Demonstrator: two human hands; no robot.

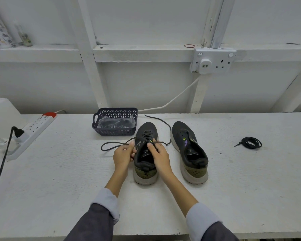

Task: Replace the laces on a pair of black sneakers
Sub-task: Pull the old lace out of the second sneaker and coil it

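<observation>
Worktop, white and scuffed, carries everything. At its far left lies a white power strip with a red end, and a black plug sits in it. Further right, against the wall, stands a dark lattice basket holding a clear plastic bag with something dark inside.

Just in front of the basket's right corner stands the left sneaker, toe pointing away, heel toward the person. It is partly laced. A dark lace comes out of its eyelets, loops out to the left over the worktop, and its other end trails right and back behind the toe.

The left hand is beside the shoe's left flank, fingers curled and pinching the lace where the loop comes back. The right hand is over the shoe's opening, thumb and fingers pinching the lace near the top eyelets.

Just beside it stands the right sneaker, upright, with no lace. Well apart to the right lies a coiled black lace. Above, on the wall, is a white double socket.
</observation>
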